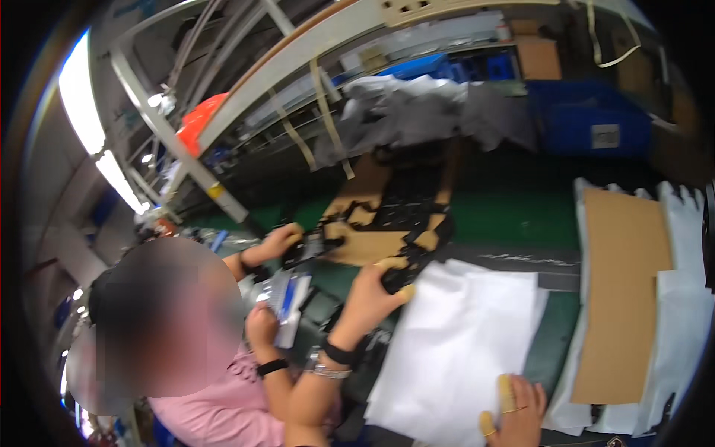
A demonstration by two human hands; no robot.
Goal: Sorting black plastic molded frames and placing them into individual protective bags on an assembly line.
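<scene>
My left hand [366, 298], with yellow finger cots, a black wristband and a bracelet, reaches forward and closes on a black plastic part [398, 279]. That part's exact kind is blurred. My right hand [519, 417], also in yellow finger cots, is at the lower edge with its fingers apart, by the near right corner of a stack of white sheets [462, 343]. Beyond my left hand, a brown cardboard sheet [357, 246] carries several black plastic parts [406, 197].
At left, a co-worker in a pink shirt [216, 413] has one hand [279, 242] at black parts and another by a clear bag [287, 298]. Cardboard [622, 298] lies on white bags at right. A blue bin [588, 119] and grey cloth [417, 112] stand behind the green table [491, 216].
</scene>
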